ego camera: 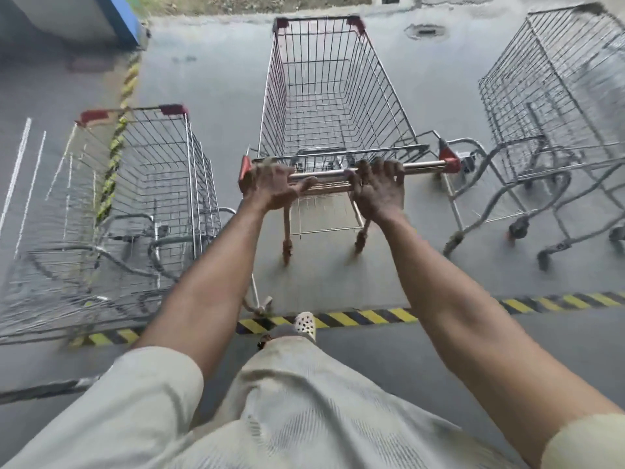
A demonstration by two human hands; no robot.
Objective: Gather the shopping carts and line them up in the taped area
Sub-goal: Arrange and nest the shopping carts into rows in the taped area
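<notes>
The concrete floor is marked by striped tape, one strip across the near side and another running away on the left. Three wire carts stand beyond the near strip: the left cart over the left strip, the right cart well apart at the right edge, and the middle cart between them, pointing away. It looks empty, so it should roll lightly; the frame is stiff, but the swivel wheels may let it wander. The best hold is its handle, hands spread wide for steering. The left hand curls over the bar's left end, thumb lying along it, and the right hand wraps the bar near its middle
</notes>
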